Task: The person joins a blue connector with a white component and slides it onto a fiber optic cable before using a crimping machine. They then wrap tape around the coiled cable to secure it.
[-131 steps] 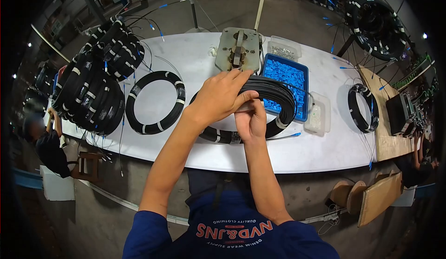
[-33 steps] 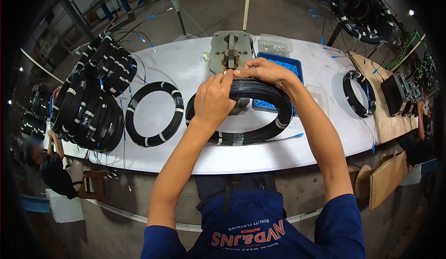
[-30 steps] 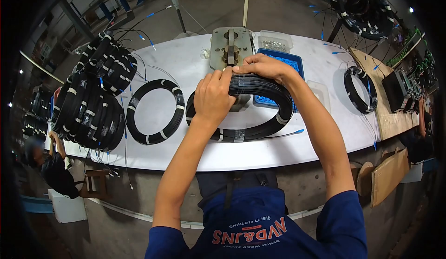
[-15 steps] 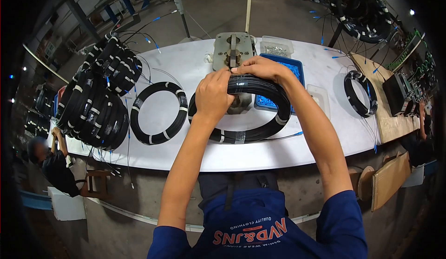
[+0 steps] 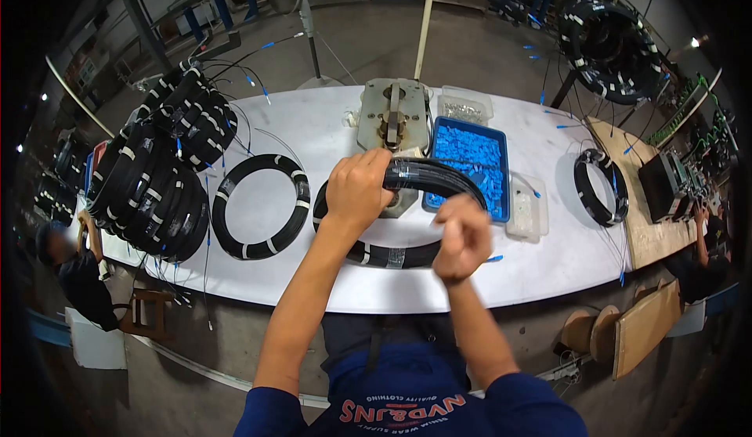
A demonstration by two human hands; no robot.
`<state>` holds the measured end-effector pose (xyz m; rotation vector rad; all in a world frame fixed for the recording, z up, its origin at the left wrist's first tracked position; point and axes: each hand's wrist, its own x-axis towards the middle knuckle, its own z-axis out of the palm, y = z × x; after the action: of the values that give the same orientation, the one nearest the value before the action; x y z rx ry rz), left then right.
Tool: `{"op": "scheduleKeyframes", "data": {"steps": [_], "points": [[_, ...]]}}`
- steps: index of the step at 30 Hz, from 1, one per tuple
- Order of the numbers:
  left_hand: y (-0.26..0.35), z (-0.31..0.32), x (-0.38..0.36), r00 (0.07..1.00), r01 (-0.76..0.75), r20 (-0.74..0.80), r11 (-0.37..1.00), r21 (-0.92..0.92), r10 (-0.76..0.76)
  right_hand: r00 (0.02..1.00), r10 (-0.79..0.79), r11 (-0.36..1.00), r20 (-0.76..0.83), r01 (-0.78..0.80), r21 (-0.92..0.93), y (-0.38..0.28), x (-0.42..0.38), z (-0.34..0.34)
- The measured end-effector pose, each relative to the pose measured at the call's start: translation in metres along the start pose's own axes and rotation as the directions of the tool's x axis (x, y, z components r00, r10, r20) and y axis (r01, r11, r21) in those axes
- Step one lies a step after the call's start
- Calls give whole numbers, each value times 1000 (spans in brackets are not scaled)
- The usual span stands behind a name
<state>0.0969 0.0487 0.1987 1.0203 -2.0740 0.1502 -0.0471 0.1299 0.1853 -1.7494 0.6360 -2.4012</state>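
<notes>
My left hand is wrapped round the upper left of a black cable coil, just in front of a metal press. Blurred by motion, my right hand is over the coil's right side with its fingers curled; whether it holds anything cannot be made out. A cable with a light tip rises from near that hand over a blue tray of small blue parts. The coil leans up at its far side, with clear and white bands round it.
Another coil lies to the left, beside a large coil stack. Clear boxes flank the blue tray. A small coil lies right, near a wooden board. Co-workers are at both far sides.
My right hand has left the press side of the coil and come down toward me, uncovering the blue tray. My left hand still grips the coil. The whole view has shifted slightly.
</notes>
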Motion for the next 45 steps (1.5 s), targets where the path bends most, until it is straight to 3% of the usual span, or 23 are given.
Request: {"op": "scheduleKeyframes", "data": {"steps": [1, 2, 3, 5, 6, 8, 9, 12, 16, 18, 19, 21, 27, 30, 35, 38, 40, 45], "points": [[-1, 0, 0, 1000, 3, 15, 1000, 0, -3, 945, 327, 944, -6, -326, 60, -6, -34, 1], [-1, 0, -2, 999, 5, 37, 1000, 0, -5, 779, 627, 779, -5, -627, 28, -5, -58, -1], [0, -1, -3, 999, 4, 37, 1000, 7, -5, 465, 885, 452, 28, -871, 190, 12, -77, -4], [2, -2, -2, 1000, -17, -8, 1000, -13, 17, 89, 976, -40, 196, -820, 571, 34, -83, -4], [2, -2, -2, 1000, -25, -4, 1000, -15, 24, 92, 977, -36, 191, -815, 578, 49, -86, -6], [2, -2, -4, 1000, -8, 7, 1000, -4, 8, 167, 914, -128, 370, -747, 653, 74, -78, -6], [3, -2, -4, 1000, -8, 7, 1000, -6, 8, 166, 914, -128, 369, -747, 652, 81, -69, -5], [6, -4, -4, 1000, -17, 17, 1000, -6, 17, 351, 770, -203, 533, -657, 726, 81, -30, 9], [5, -2, -4, 1000, -18, 4, 1000, -9, 18, 336, 730, -296, 595, -629, 719, 96, -38, 10], [5, -4, -6, 1000, -20, 10, 1000, -14, 20, 375, 761, -181, 529, -661, 729, 101, -42, 11], [6, -6, -6, 999, -37, 29, 999, -13, 37, 368, 767, -187, 526, -656, 731, 108, -47, 12], [6, -6, -5, 997, -56, 49, 998, -18, 57, 465, 700, -102, 542, -686, 720, 125, -55, 11], [3, -5, -1, 998, -43, 38, 998, -50, 45, 478, 655, -164, 585, -667, 727, 134, -73, 17], [3, -3, -1, 996, -43, 82, 999, -33, 46, 495, 731, -197, 470, -507, 839, 122, -82, 24], [2, -4, -1, 993, -56, 102, 998, 27, 53, 528, 635, -294, 563, -510, 809, 107, -100, 13], [2, -5, -1, 990, -36, 138, 998, 45, 30, 530, 627, -265, 570, -543, 797, 98, -106, 5], [2, -8, 0, 988, -36, 152, 998, 53, 28, 476, 687, -154, 549, -644, 750, 93, -105, 0], [0, -9, 1, 983, -7, 184, 1000, -4, 7, 467, 745, 19, 477, -729, 684, 71, -87, -6]]}}
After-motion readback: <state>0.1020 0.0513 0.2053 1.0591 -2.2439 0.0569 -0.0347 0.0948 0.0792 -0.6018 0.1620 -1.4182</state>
